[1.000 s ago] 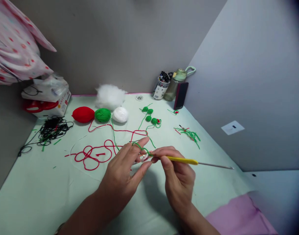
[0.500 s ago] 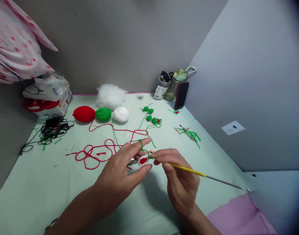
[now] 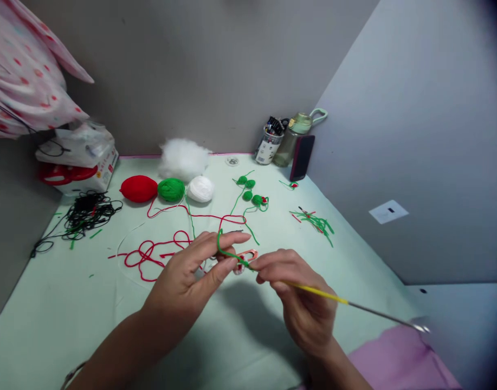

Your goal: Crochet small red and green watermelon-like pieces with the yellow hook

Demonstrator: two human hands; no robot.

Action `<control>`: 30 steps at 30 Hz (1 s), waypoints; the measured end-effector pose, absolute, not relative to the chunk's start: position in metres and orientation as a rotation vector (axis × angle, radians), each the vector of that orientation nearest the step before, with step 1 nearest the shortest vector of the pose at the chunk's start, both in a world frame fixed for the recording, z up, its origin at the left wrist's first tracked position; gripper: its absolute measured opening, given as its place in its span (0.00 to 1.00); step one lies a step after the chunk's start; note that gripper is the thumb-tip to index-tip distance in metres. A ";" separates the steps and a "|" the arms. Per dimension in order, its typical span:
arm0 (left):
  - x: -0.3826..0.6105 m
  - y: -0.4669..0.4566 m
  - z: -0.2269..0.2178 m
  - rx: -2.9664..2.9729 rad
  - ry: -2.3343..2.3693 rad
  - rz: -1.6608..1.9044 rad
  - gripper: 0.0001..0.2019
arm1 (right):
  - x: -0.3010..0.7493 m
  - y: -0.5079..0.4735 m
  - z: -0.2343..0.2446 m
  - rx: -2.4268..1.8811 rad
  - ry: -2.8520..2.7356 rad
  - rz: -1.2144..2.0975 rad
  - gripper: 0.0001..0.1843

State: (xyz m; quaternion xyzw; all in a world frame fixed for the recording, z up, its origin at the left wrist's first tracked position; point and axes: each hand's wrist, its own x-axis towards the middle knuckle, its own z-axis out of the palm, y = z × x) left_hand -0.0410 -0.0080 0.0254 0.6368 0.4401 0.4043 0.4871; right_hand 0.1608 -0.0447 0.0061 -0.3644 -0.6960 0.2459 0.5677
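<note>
My left hand (image 3: 187, 273) pinches a small red and white crochet piece (image 3: 239, 266) between thumb and fingers, with green yarn (image 3: 226, 250) looped over its index finger. My right hand (image 3: 301, 295) grips a yellow-handled crochet hook (image 3: 337, 299) whose metal end points right, its tip at the piece. The green yarn runs back to a green yarn ball (image 3: 170, 189), which lies between a red ball (image 3: 139, 188) and a white ball (image 3: 200, 189).
Loose red yarn (image 3: 159, 252) lies on the pale green table (image 3: 69, 303). Small green crochet rounds (image 3: 248, 190), green scraps (image 3: 315, 222), black cord (image 3: 85, 214), white stuffing (image 3: 183, 158), a pen cup (image 3: 268, 145), a bottle (image 3: 292, 138) and a phone (image 3: 301, 158) stand further back.
The left hand has drawn slightly left and turned the piece edge-on, so its red face no longer shows. The hook's free end has dropped lower to the right.
</note>
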 end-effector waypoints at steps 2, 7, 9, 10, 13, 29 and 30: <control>-0.036 -0.008 0.024 1.629 1.086 1.052 0.13 | 0.157 -0.046 0.006 -0.893 -1.610 0.514 0.12; -0.024 -0.014 0.017 1.896 1.096 1.296 0.18 | 0.145 -0.049 0.001 -0.950 -1.501 0.456 0.12; -0.021 -0.018 0.014 1.904 1.135 1.360 0.18 | 0.141 -0.050 0.000 -0.960 -1.506 0.436 0.13; -0.019 -0.020 0.013 1.850 1.157 1.358 0.18 | 0.141 -0.051 -0.002 -0.966 -1.514 0.407 0.14; -0.016 -0.024 0.013 1.406 1.135 1.215 0.22 | 0.146 -0.054 -0.010 -1.017 -1.618 0.201 0.18; -0.025 -0.008 0.016 0.630 0.683 0.804 0.38 | 0.168 -0.050 0.007 -0.875 -1.536 0.598 0.14; -0.026 -0.007 0.016 0.655 0.681 0.799 0.36 | 0.169 -0.050 0.006 -0.872 -1.479 0.657 0.13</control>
